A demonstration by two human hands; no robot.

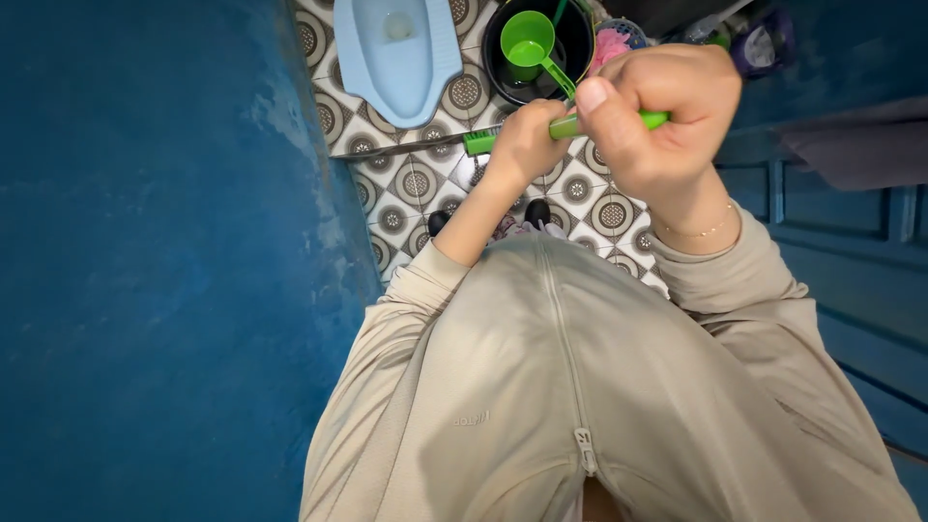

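Note:
Both of my hands grip one green long-handled brush point(566, 126) held level in front of my chest. My left hand point(527, 140) is closed around the handle near the bristled head point(478, 143). My right hand point(657, 116) is fisted around the other end, whose tip sticks out past the knuckles. Below the brush lies a patterned tiled floor point(416, 184). My beige zipped jacket point(570, 387) fills the lower view.
A pale blue squat toilet pan point(396, 53) sits in the floor at the top. Beside it stands a black bucket point(580, 39) with a green scoop point(529, 43) inside. A blue wall point(145, 261) is at left, a blue panelled door point(851, 242) at right.

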